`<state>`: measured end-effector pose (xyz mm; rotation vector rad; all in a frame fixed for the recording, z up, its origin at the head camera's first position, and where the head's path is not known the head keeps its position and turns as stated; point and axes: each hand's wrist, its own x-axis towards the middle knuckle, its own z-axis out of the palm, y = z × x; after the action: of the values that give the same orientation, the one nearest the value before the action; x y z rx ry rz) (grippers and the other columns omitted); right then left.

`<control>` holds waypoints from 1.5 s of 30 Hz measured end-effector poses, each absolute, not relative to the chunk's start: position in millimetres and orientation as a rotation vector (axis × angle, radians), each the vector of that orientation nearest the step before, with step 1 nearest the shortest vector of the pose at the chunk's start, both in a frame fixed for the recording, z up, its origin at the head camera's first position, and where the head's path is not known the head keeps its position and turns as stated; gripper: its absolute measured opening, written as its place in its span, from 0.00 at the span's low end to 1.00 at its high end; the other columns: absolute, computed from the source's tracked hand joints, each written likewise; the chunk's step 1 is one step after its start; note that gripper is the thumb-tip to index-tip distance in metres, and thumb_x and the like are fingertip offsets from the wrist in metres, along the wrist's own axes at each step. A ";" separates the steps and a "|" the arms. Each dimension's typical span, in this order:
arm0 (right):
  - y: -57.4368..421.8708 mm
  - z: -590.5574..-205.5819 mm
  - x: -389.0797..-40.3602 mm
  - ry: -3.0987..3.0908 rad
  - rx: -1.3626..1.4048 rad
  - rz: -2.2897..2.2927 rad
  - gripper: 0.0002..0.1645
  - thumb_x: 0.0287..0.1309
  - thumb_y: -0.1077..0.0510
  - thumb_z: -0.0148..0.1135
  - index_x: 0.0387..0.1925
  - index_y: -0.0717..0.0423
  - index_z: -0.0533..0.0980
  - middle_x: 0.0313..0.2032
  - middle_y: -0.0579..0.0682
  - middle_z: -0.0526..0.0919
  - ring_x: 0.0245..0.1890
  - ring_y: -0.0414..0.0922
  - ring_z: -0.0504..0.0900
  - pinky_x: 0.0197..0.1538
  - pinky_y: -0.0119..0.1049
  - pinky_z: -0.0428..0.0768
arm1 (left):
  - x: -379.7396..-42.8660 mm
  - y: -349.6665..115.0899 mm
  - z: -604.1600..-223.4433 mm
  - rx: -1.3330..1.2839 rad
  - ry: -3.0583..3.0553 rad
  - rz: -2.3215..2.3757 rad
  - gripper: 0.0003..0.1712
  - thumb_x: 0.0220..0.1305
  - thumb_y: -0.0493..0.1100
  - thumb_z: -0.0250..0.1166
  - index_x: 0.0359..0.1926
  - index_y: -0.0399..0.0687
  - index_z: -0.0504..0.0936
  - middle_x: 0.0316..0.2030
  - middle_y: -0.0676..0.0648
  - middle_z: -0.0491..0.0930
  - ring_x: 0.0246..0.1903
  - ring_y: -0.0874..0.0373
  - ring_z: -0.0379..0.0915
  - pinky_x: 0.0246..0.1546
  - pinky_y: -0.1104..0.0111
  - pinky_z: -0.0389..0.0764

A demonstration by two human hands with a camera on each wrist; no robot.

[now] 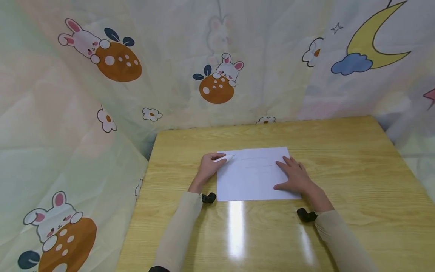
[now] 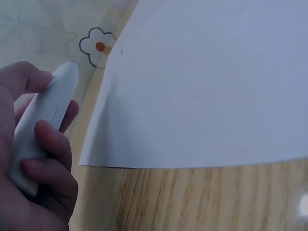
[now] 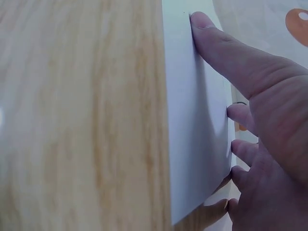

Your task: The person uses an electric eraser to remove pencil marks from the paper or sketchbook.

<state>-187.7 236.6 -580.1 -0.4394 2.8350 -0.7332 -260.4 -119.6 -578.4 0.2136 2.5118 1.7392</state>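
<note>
A white sheet of paper [image 1: 253, 179] lies on the wooden table, with a few faint lines across its upper half. My left hand [image 1: 209, 166] grips a thick white pen-like tool [image 2: 45, 103] at the sheet's upper left corner. The tool tapers to a tiny thin tip; its exact kind cannot be told. In the left wrist view the fingers curl round its body and the thumb side lies along it. Spread over the paper's right edge, my right hand [image 1: 295, 175] rests with its straight thumb [image 3: 216, 41] on the sheet and its other fingertips along the edge.
The wooden table [image 1: 357, 162] extends around the sheet, with bright reflections in front of the paper. A patterned cloth [image 1: 170, 49] with rabbits and flowers hangs behind and at both sides. Small black devices [image 1: 307, 215] sit at both wrists, beside the light sleeves.
</note>
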 end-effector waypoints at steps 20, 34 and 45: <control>238.8 -580.1 -189.3 2.844 -0.452 -0.738 0.64 0.39 0.33 0.75 0.71 0.62 0.60 0.71 0.69 0.48 0.70 0.68 0.41 0.65 0.66 0.38 | -274.0 -101.4 -569.9 0.250 2.544 1.418 0.12 0.58 0.47 0.70 0.42 0.50 0.90 0.44 0.50 0.84 0.48 0.57 0.77 0.43 0.64 0.78; 239.4 -581.1 -189.4 2.856 -0.455 -0.740 0.64 0.39 0.32 0.75 0.70 0.62 0.61 0.71 0.69 0.49 0.70 0.68 0.41 0.65 0.66 0.39 | -280.6 -98.8 -570.1 0.226 2.536 1.312 0.10 0.59 0.49 0.69 0.41 0.53 0.90 0.47 0.48 0.83 0.49 0.54 0.76 0.42 0.64 0.78; 238.6 -582.1 -187.1 2.877 -0.462 -0.793 0.63 0.37 0.34 0.77 0.69 0.62 0.63 0.71 0.69 0.51 0.70 0.68 0.43 0.64 0.66 0.40 | -284.4 -94.5 -560.6 0.227 2.515 1.255 0.10 0.59 0.48 0.69 0.40 0.51 0.90 0.42 0.51 0.84 0.45 0.57 0.77 0.40 0.65 0.78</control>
<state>-187.1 238.6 -582.1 -0.4617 2.8768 -0.7926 -284.4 -94.5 -560.6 0.2275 2.5146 1.2546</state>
